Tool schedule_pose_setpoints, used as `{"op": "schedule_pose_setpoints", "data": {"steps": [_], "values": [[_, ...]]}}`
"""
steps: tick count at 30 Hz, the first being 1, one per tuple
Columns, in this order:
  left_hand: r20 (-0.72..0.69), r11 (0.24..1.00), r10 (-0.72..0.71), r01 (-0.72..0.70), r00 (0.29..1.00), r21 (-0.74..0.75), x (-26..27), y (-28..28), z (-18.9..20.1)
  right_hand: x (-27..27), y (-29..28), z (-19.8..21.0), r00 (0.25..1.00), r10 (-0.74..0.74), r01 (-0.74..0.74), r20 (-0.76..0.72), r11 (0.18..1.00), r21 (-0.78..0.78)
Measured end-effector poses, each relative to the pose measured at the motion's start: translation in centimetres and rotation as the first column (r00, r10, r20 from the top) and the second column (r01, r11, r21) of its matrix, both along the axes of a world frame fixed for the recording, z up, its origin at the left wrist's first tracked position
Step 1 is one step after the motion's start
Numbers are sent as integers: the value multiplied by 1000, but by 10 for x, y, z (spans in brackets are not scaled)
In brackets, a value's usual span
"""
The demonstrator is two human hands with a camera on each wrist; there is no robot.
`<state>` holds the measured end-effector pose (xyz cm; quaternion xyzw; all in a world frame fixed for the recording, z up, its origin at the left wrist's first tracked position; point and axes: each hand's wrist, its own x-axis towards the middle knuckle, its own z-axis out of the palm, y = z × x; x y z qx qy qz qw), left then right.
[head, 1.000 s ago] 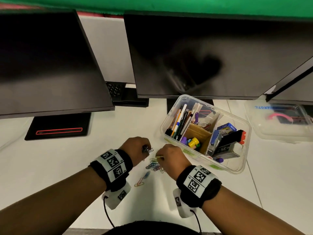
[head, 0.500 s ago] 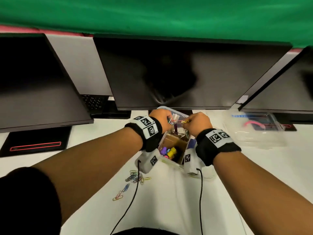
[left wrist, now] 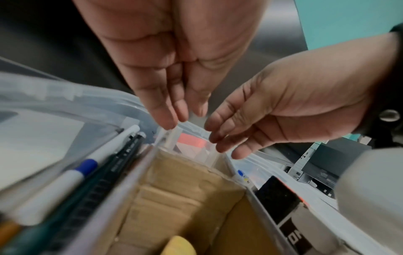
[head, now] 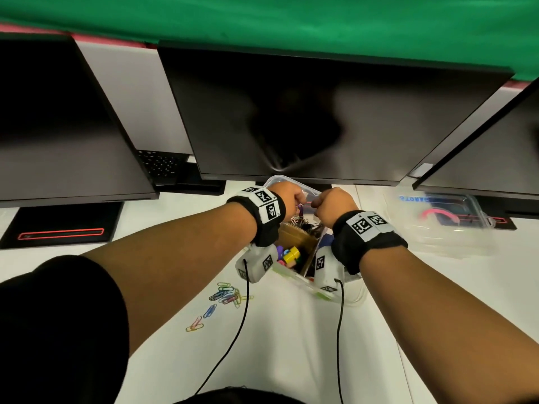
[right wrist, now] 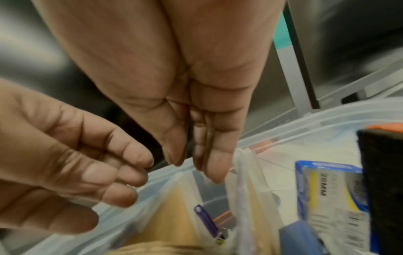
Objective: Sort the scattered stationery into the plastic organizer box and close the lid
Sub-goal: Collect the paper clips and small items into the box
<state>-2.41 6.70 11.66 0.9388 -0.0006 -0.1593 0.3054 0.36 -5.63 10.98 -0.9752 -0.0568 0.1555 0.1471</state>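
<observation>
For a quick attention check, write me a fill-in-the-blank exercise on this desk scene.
1. Both hands, left hand and right hand, are over the clear plastic ____.
2. Loose coloured ____ lie on the white desk below the left wrist.
3. The organizer box's lid lies to the ____ of the box.
4. The screens of the monitors are ____.

Missing words: organizer box; paper clips; right; dark

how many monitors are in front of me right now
3: left monitor, partly cut off; middle monitor behind the organizer box; right monitor, only its corner visible. Others may be out of frame.
</observation>
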Motion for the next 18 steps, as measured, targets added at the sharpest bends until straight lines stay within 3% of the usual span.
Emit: {"op": "schedule_pose_setpoints", "data": {"steps": [2, 5, 10, 14, 18], "values": [[27, 998, 41, -40, 999, -41, -12, 13, 4, -13, 9, 8, 999, 29, -30, 35, 998, 49], [58, 998, 8, -11, 998, 54, -36, 38, 10, -49, 27, 23, 993, 100, -110, 68, 980, 165], [-6, 989, 0, 1, 1000, 145, -80, 88, -3, -116, 60, 17, 932, 361, -360, 40, 905, 226], [-162, 975, -10, 45, 987, 219, -115, 118, -37, -147, 78, -36, 859, 494, -482, -139, 869, 109], [-439, 942, -48, 187, 897, 279, -153, 126, -83, -148, 73, -84, 882, 378, -403, -282, 915, -33]]}}
